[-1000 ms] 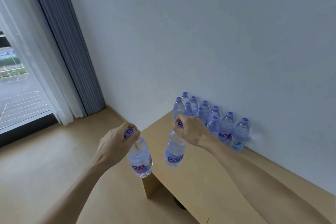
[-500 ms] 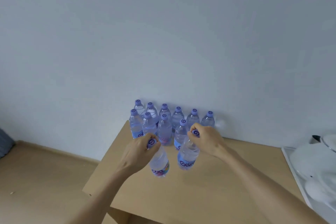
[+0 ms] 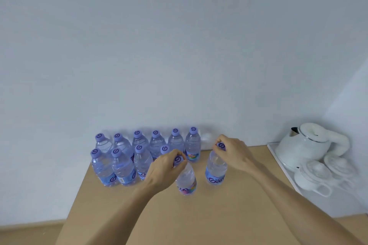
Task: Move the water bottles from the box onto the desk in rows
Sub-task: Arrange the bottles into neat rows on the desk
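Note:
Several clear water bottles with purple caps [image 3: 123,167] stand in two rows at the back left of the wooden desk [image 3: 229,215], against the wall. My left hand [image 3: 165,167] grips the cap of one bottle [image 3: 186,182] just right of the front row. My right hand [image 3: 233,152] grips the cap of another bottle [image 3: 216,169] further right. Both held bottles are upright, at or just above the desk top. The box is out of view.
A white tray [image 3: 278,163] at the desk's right edge holds a white kettle [image 3: 306,147] and white cups [image 3: 310,177]. The wall runs close behind the bottle rows. The floor lies beyond the desk's left edge.
Both hands have carried their bottles from beside the desk over to it and down next to the front row. The view has swung right, bringing the kettle tray in.

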`<state>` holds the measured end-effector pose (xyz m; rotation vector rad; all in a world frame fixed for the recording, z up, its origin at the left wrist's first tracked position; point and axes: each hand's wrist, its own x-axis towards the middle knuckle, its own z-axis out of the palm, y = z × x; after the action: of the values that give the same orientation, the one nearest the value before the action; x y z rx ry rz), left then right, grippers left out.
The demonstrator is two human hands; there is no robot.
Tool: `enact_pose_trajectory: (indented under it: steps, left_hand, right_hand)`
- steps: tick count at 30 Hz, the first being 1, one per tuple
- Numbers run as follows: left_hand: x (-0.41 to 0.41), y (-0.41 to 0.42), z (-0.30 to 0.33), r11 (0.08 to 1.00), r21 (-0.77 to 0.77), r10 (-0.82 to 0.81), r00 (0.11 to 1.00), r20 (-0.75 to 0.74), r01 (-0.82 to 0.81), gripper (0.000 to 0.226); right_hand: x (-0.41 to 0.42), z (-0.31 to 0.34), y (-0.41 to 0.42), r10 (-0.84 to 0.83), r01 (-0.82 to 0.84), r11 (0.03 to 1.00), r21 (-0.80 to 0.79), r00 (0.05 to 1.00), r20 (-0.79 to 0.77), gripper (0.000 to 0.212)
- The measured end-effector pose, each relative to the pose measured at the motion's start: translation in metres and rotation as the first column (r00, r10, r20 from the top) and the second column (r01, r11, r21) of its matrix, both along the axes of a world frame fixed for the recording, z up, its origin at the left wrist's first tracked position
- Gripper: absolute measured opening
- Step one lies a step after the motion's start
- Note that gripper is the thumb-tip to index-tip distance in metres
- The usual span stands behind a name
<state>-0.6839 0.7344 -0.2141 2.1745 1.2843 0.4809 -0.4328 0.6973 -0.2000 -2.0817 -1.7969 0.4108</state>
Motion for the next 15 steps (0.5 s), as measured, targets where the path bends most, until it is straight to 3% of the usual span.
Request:
enact_pose_trajectory:
  steps: [10, 15]
  left_hand:
    - [0.042, 0.048, -0.019, 0.985, 0.156, -0.031, 0.972, -0.233, 0.069, 0.019]
    - [0.048, 0.059, -0.026, 0.991, 0.128, -0.008, 0.974, -0.228, 0.038, 0.016]
  right_hand:
    - [0.015, -0.032, 0.031, 0.027, -0.027, 1.000, -0.002, 0.996, -0.090, 0.022]
    - [0.009, -0.045, 0.045, 0.044, -0.046, 0.998, -0.032, 0.996, -0.077, 0.026]
